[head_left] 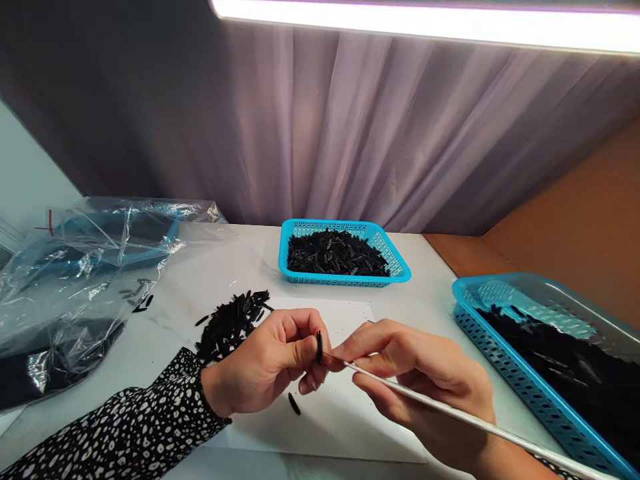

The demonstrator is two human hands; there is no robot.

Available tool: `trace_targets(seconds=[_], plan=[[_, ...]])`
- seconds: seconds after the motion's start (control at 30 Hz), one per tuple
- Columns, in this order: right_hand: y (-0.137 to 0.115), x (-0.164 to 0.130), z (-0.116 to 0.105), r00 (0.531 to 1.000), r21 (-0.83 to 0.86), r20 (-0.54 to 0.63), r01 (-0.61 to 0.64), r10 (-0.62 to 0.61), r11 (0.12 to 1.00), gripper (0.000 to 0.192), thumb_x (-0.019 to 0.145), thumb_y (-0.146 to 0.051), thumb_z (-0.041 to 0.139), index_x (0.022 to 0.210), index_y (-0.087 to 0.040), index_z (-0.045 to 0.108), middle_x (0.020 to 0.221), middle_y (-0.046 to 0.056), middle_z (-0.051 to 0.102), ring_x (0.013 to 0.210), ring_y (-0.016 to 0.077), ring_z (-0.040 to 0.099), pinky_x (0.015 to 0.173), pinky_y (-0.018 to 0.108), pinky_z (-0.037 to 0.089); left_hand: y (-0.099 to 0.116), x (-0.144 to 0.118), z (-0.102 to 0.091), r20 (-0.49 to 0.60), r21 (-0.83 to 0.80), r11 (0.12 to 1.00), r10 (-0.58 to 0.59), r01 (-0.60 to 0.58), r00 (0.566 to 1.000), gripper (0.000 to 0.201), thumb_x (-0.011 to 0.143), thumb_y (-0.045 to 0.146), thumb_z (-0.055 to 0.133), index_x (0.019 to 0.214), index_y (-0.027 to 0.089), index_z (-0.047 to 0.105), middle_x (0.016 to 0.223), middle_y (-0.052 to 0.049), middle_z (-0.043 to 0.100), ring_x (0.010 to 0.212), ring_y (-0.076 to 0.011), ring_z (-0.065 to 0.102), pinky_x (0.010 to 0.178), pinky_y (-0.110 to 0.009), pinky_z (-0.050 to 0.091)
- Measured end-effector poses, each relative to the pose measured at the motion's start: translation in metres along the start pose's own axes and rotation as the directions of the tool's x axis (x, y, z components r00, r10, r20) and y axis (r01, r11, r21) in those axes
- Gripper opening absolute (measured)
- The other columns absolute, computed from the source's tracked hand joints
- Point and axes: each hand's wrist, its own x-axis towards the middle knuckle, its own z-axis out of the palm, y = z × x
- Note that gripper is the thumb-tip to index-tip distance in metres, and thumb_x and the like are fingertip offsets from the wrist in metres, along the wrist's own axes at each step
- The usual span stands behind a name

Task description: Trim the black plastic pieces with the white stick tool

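Observation:
My left hand point(280, 357) pinches a small narrow black piece point(319, 348) upright between thumb and fingertips. My right hand point(405, 373) is closed, its fingertips close to the left ones, on a thin needle-like wire point(333, 357). From that wire a long white rod or cord point(425, 399) runs to the lower right; which of the two I cannot tell. A pile of similar black pieces point(233, 323) lies partly behind my left wrist. One loose black piece point(294, 404) rests on the white sheet point(330, 433) below my hands.
A blue perforated basket point(345, 280) full of black pieces stands at the back centre. Another blue basket point(515, 387) with black contents is at the right. Clear plastic bags point(115, 227) spread over the left side. A grey curtain point(350, 133) hangs behind.

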Motion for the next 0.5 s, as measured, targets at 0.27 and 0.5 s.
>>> trace_targets(seconds=[0.27,0.5], plan=[[0.0002,0.0033,0.0029,0.998,0.057,0.043,0.038,-0.04,0.998,0.018,0.081,-0.007,0.068,0.075,-0.022,0.061,0.081,0.007,0.077,0.07,0.0201,0.073,0.063,0.033,0.06,-0.0011,0.0,-0.0025,-0.016,0.008,0.999,-0.054,0.054,0.998,0.034,0.074,0.04,0.081,0.069,0.014,0.059,0.055,0.001,0.057,0.043,-0.0058,0.043,0.043,-0.019,0.03],[-0.0011,0.0006,0.0055,0.999,0.07,-0.029,-0.025,0.027,0.997,0.022,0.082,-0.009,0.069,0.069,-0.022,0.057,0.08,0.007,0.076,0.069,0.0204,0.073,0.057,0.031,0.059,-0.0024,0.0006,-0.0048,0.052,-0.022,0.999,-0.023,0.024,0.998,0.031,0.079,0.037,0.078,0.071,0.013,0.06,0.059,0.001,0.057,0.045,-0.0057,0.045,0.044,-0.018,0.033]])
